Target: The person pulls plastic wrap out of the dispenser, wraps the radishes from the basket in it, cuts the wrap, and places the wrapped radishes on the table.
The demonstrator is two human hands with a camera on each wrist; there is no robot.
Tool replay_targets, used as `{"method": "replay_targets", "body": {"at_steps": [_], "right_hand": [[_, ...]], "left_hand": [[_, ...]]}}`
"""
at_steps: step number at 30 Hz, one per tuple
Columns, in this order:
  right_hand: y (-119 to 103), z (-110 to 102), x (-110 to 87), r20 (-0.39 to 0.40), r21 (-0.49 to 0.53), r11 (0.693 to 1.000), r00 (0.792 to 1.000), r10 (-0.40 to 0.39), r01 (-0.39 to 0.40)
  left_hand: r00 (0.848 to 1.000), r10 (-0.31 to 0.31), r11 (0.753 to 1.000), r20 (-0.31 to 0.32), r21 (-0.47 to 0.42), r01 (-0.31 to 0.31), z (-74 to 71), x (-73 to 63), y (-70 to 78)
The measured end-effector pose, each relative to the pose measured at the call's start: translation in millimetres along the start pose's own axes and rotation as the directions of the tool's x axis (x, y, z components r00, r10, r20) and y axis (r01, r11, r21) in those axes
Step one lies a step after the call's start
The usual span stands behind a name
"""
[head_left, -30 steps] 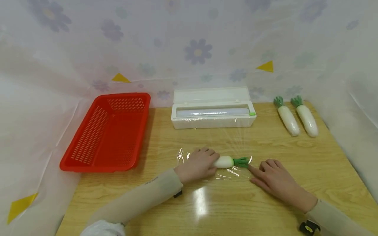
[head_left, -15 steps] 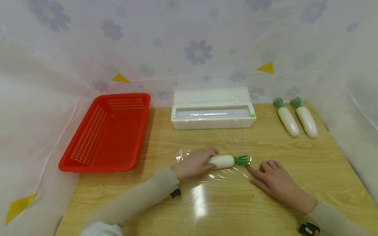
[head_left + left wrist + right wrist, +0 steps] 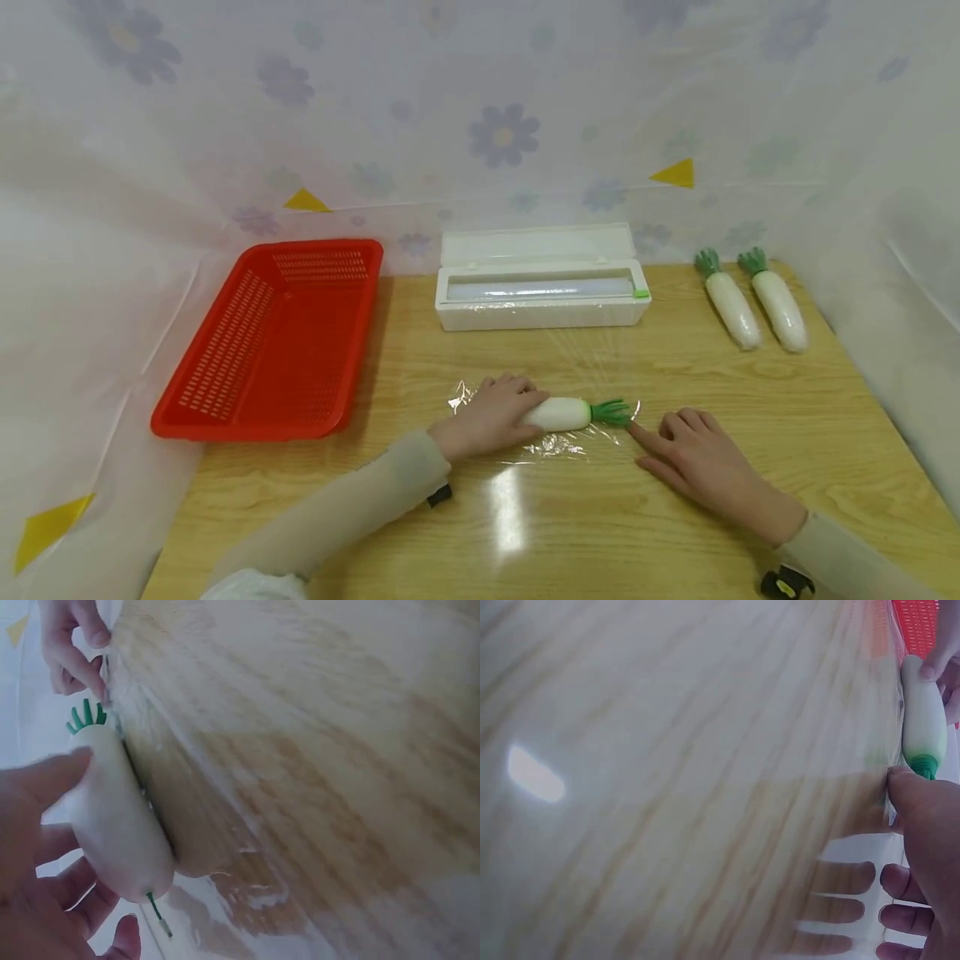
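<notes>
A white radish (image 3: 561, 414) with green leaf stubs lies crosswise on a sheet of cling film (image 3: 558, 450) at mid-table. My left hand (image 3: 495, 417) holds its rounded end, which is partly hidden in the head view; in the left wrist view, the thumb (image 3: 64, 776) and fingers lie on opposite sides of the radish. Beside the leaves, my right hand (image 3: 705, 462) touches the film with its extended index fingertip. Its other fingers are loosely bent, and the thumb stays apart from the index finger.
A white cling film box (image 3: 540, 315), lid raised and roll inside, stands at the back, with film stretching from it toward the radish. A red basket (image 3: 348, 392) is at left. Two more radishes (image 3: 733, 308) lie at back right.
My left hand has slid a little left along the radish, baring more of its white body. The film in front of the radish looks more crinkled. My right hand has stayed in place.
</notes>
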State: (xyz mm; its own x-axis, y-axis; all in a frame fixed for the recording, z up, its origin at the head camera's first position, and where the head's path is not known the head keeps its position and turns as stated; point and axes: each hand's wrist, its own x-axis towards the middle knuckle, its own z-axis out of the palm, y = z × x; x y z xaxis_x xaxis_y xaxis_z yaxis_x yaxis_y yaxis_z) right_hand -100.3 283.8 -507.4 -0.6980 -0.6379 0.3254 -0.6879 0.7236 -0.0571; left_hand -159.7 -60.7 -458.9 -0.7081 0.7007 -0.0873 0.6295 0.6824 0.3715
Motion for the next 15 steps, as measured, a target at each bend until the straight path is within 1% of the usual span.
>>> {"method": "replay_targets", "body": {"at_steps": [3,7,11,15], "right_hand": [[-1.0,-1.0,0.0,0.001,0.011,1.0,1.0,0.012,-0.012],[-1.5,-1.0,0.2,0.002,0.02,1.0,1.0,0.02,-0.02],[-1.1,-0.8,-0.1,0.004,0.028,0.999,1.0,0.025,-0.025],[-1.0,-0.5,-0.5,0.004,0.031,0.999,1.0,0.029,-0.03]], "left_hand": [[1.0,0.012,1.0,-0.008,-0.009,-0.013,2.5,-1.0,-1.4],[0.999,0.023,0.999,-0.03,-0.041,-0.024,4.4,-1.2,-3.9],[0.999,0.022,0.998,-0.05,-0.05,-0.024,4.3,2.0,-5.1],[0.998,0.02,0.999,-0.052,-0.048,-0.022,5.7,5.2,-6.4]]}}
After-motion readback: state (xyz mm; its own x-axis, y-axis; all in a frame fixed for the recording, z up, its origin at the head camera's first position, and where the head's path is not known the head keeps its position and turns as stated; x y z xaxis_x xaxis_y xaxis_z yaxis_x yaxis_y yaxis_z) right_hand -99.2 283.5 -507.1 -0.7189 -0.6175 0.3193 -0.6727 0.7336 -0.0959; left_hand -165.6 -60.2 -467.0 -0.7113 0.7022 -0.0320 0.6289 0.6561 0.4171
